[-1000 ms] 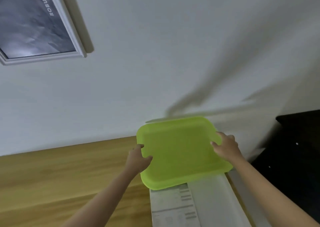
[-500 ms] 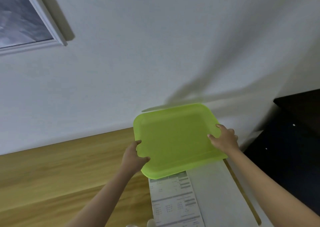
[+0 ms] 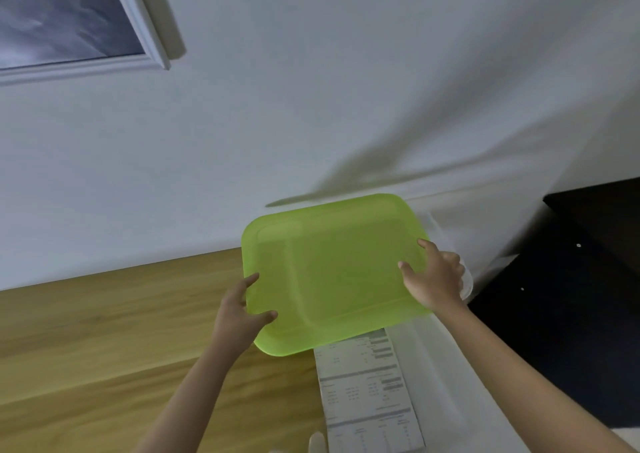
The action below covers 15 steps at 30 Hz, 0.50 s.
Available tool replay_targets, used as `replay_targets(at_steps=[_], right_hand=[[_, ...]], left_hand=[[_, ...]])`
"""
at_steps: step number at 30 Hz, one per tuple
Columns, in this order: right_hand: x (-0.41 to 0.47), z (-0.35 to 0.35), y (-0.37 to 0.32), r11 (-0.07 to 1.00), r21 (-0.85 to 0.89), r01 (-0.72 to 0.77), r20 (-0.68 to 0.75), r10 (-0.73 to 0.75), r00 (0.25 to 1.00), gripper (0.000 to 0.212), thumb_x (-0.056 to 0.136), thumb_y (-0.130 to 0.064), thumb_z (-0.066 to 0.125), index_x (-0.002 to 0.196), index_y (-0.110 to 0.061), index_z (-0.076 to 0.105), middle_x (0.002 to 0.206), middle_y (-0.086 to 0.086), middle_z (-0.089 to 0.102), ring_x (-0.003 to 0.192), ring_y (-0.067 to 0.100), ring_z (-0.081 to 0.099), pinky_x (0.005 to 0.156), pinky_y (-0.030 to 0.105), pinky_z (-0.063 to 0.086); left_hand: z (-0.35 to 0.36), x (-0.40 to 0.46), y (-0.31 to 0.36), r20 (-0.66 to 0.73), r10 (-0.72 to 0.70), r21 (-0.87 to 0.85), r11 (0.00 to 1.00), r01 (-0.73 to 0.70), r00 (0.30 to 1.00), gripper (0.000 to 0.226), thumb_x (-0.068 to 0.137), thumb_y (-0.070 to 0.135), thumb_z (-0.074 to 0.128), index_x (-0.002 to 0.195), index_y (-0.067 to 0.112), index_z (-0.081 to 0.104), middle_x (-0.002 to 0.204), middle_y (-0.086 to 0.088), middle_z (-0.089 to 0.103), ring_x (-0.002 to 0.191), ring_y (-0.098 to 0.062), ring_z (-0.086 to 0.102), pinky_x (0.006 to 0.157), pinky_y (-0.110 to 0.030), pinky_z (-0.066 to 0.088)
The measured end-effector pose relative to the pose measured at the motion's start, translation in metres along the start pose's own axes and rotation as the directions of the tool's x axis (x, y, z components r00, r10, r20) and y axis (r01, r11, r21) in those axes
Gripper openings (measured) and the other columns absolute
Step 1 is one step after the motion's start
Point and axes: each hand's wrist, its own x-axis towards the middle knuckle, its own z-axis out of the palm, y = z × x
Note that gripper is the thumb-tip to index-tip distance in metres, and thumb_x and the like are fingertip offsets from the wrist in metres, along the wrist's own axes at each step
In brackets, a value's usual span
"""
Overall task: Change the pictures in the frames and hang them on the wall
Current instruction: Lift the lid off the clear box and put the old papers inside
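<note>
Frame (image 3: 145,20) hangs on the wall (image 3: 346,89), far left, untouched.
Near the desk's (image 3: 104,331) right edge, left hand (image 3: 239,317) and right hand (image 3: 436,279) grip the green tray's (image 3: 329,272) 2 sides, thumbs on top; it has risen slightly off the printed sheet (image 3: 367,390), probably clearing workspace.

Flat square plastic tray (image 3: 332,272) was translucent lime green, no pattern, a slightly darker green showing through its middle. Wall-hung framed picture (image 3: 65,13) had a pale white moulded frame round a dark grey-blue print with cloudy lighter streaks. Painted wall (image 3: 346,89) was plain off-white with soft grey shadows. Wooden surface (image 3: 104,331) was warm honey-brown with lengthwise grain bands. Printed paper sheet (image 3: 367,390) was white with grey table rows and small darker grey blocks. Cabinet (image 3: 571,297) at right was black with a few tiny white specks.
</note>
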Motion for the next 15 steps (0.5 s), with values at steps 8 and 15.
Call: replay_targets(at_steps=[8, 15], right_hand=[[-0.093, 0.078, -0.096, 0.997, 0.009, 0.081, 0.182, -0.082, 0.98, 0.069, 0.082, -0.039, 0.065, 0.142, -0.029, 0.031, 0.138, 0.019, 0.025, 0.129, 0.037, 0.025, 0.106, 0.046, 0.03], [-0.158, 0.157, -0.16, 0.992, -0.031, 0.124, 0.308, -0.109, 0.945, 0.073, 0.083, -0.039, 0.066, 0.143, -0.027, 0.027, 0.142, 0.021, 0.019, 0.133, 0.038, 0.021, 0.109, 0.045, 0.027]], left_hand=[[-0.131, -0.011, -0.068, -0.098, -0.168, -0.059, 0.985, 0.163, 0.981, 0.088, 0.049, 0.02, 0.092, 0.126, 0.037, 0.052, 0.128, -0.008, 0.054, 0.112, -0.028, 0.055, 0.096, -0.049, 0.047], [-0.227, -0.003, -0.137, -0.12, -0.291, -0.032, 0.957, 0.289, 0.949, 0.108, 0.025, 0.046, 0.086, 0.126, 0.042, 0.049, 0.13, -0.006, 0.052, 0.118, -0.029, 0.051, 0.1, -0.051, 0.044]])
